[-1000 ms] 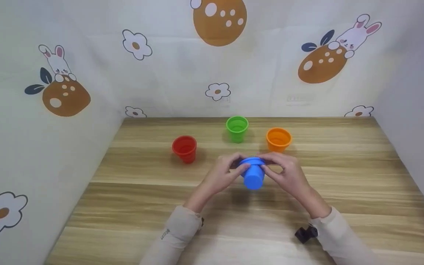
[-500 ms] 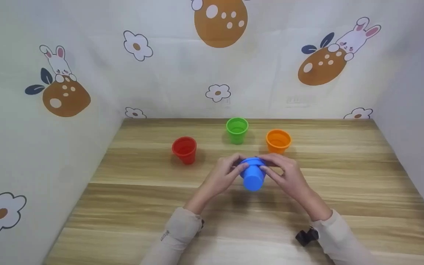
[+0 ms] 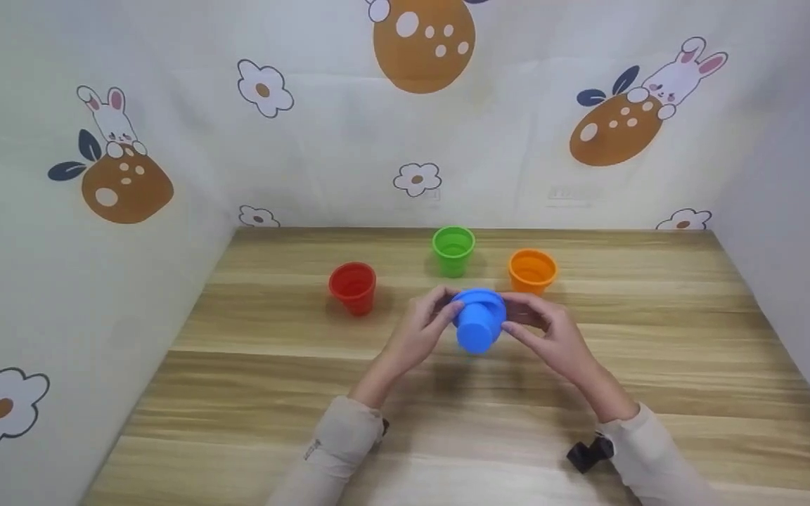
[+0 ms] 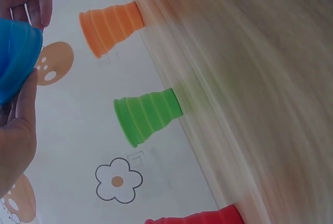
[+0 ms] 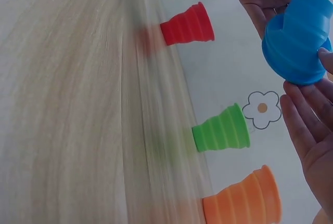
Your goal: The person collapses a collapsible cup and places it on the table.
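Both hands hold a blue collapsible cup (image 3: 477,327) above the table, its base tilted toward me and its rim facing away. Its wall looks crooked, partly folded near the rim, in the right wrist view. My left hand (image 3: 419,330) grips the left side of the rim, thumb on the near wall. On the other side, my right hand (image 3: 554,336) has its thumb and fingertips on the rim's right edge. Behind them stand a red cup (image 3: 353,287), a green cup (image 3: 453,249) and an orange cup (image 3: 532,270), all upright with extended, ridged walls.
The wood-grain table (image 3: 250,393) meets a patterned cloth wall (image 3: 335,140) at the back, with more cloth at both sides. A black object (image 3: 589,453) sits beside the right sleeve, apparently the wrist camera.
The blue cup has shifted slightly up and left and tilted, with its folded wall showing more. My right thumb has moved down to the cup's right edge. The other cups stay put.
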Demonstrator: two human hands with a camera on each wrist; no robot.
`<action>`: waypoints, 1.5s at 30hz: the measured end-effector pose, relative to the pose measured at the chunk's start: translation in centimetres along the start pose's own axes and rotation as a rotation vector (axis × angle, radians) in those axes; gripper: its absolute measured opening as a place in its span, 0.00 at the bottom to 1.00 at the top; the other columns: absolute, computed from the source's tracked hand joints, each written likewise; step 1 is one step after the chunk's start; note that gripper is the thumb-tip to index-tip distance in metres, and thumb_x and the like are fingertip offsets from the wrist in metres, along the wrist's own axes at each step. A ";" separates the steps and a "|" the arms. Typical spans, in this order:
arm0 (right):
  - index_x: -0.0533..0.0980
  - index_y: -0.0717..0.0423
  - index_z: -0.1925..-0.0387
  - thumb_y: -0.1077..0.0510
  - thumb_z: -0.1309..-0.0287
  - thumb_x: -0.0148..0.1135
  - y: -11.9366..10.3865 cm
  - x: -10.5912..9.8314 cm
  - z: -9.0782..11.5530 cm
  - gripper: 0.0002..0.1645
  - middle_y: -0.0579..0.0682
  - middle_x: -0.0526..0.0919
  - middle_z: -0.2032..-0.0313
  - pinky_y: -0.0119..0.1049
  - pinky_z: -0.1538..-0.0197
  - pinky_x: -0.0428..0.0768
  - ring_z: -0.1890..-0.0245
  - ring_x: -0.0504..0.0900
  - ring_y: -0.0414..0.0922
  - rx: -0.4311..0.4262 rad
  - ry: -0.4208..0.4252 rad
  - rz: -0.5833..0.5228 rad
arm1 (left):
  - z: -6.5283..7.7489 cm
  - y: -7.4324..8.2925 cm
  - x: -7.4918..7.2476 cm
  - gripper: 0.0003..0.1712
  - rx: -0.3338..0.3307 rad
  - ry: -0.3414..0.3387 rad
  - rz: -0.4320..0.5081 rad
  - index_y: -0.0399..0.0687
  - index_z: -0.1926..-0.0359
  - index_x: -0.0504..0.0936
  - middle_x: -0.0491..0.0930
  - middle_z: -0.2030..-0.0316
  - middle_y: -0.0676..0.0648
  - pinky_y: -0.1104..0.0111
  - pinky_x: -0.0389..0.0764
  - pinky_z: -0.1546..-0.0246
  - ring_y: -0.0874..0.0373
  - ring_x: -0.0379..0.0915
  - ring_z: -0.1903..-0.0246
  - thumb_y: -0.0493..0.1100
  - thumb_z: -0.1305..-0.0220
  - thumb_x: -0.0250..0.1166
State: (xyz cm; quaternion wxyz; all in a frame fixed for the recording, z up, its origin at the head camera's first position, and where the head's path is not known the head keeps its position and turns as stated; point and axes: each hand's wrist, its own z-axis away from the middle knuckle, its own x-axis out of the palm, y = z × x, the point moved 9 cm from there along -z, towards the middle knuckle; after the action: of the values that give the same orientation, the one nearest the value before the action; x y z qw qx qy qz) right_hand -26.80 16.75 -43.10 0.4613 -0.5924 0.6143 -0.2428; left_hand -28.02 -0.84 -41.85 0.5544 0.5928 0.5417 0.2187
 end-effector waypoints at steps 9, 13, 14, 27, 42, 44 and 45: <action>0.78 0.71 0.50 0.77 0.49 0.67 -0.3 -0.6 -0.1 0.22 0.37 0.86 0.56 0.27 0.51 0.84 0.57 0.86 0.34 -0.004 0.092 -0.078 | 0.0 0.4 0.0 0.15 0.027 0.030 -0.007 0.36 0.46 0.76 0.83 0.53 0.39 0.69 0.84 0.50 0.52 0.80 0.55 0.43 0.25 0.54; 0.80 0.69 0.52 0.76 0.50 0.69 -0.7 -0.7 -0.1 0.21 0.38 0.86 0.56 0.26 0.51 0.84 0.57 0.86 0.33 -0.021 0.127 -0.034 | -0.1 0.4 0.1 0.15 0.036 0.030 0.006 0.35 0.47 0.76 0.83 0.53 0.38 0.67 0.84 0.49 0.51 0.80 0.54 0.42 0.25 0.54; 0.80 0.68 0.52 0.76 0.51 0.69 -0.8 -0.8 -0.1 0.21 0.39 0.86 0.56 0.25 0.51 0.84 0.57 0.86 0.33 -0.027 0.135 -0.022 | -0.1 0.4 0.1 0.15 0.036 0.028 0.011 0.34 0.47 0.76 0.83 0.53 0.37 0.66 0.84 0.49 0.50 0.80 0.54 0.42 0.25 0.54; 0.82 0.63 0.53 0.75 0.52 0.71 -2.5 -0.8 0.0 0.21 0.59 0.88 0.58 0.24 0.49 0.83 0.55 0.85 0.31 -0.203 0.147 0.127 | -0.1 0.2 0.9 0.18 -0.047 -0.053 0.039 0.39 0.45 0.76 0.82 0.48 0.40 0.59 0.81 0.41 0.51 0.80 0.47 0.45 0.29 0.61; 0.84 0.61 0.54 0.73 0.51 0.72 -3.2 -0.5 -0.1 0.19 0.56 0.89 0.59 0.23 0.51 0.83 0.57 0.88 0.39 -0.298 0.117 0.237 | -1.0 1.1 1.2 0.17 -0.011 -0.064 -0.022 0.39 0.46 0.79 0.84 0.48 0.42 0.63 0.83 0.44 0.51 0.81 0.49 0.43 0.31 0.64; 0.84 0.61 0.54 0.73 0.52 0.72 -3.3 -0.4 -0.1 0.20 0.55 0.89 0.59 0.21 0.50 0.82 0.58 0.88 0.43 -0.319 0.120 0.269 | -1.0 1.2 1.3 0.16 -0.009 -0.069 -0.042 0.40 0.46 0.79 0.84 0.48 0.43 0.64 0.84 0.45 0.52 0.82 0.50 0.43 0.31 0.63; 0.84 0.61 0.55 0.73 0.52 0.72 -3.5 -0.4 -0.1 0.20 0.54 0.89 0.59 0.20 0.49 0.81 0.59 0.88 0.44 -0.329 0.123 0.287 | -1.0 1.2 1.4 0.16 -0.009 -0.072 -0.052 0.40 0.46 0.80 0.84 0.48 0.43 0.65 0.84 0.46 0.52 0.83 0.50 0.43 0.31 0.63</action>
State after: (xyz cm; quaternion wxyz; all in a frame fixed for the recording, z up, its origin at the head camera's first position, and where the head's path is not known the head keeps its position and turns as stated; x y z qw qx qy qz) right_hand -25.16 16.51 -40.02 0.3499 -0.5501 0.7506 -0.1071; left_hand -27.98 1.09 -40.96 0.5820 0.5833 0.5356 0.1850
